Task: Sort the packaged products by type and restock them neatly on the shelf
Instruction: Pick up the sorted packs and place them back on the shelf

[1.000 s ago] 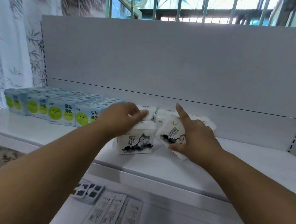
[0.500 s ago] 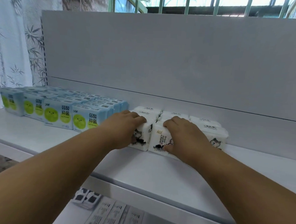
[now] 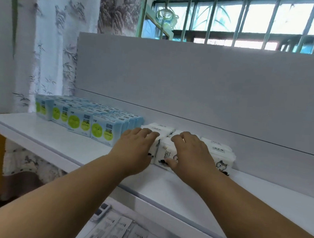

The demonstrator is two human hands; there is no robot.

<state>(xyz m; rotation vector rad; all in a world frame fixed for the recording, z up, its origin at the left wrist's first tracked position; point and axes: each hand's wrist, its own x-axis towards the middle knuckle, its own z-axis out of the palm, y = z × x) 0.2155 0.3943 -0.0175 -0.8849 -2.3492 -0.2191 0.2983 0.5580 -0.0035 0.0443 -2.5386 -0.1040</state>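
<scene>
Blue packs [image 3: 83, 122] just left of white packs [image 3: 221, 155]; curtain [image 3: 52, 46] behind.

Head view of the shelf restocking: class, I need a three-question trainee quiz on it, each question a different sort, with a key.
1. True or false: the blue packs stand to the left of the white packs.
2. Which pack does each hand touch? A blue, B white, C none.
3. Fill in: all the packs stand on the ____.

Key
1. True.
2. B: the left hand and the right hand each rest on a white pack.
3. shelf.
</scene>
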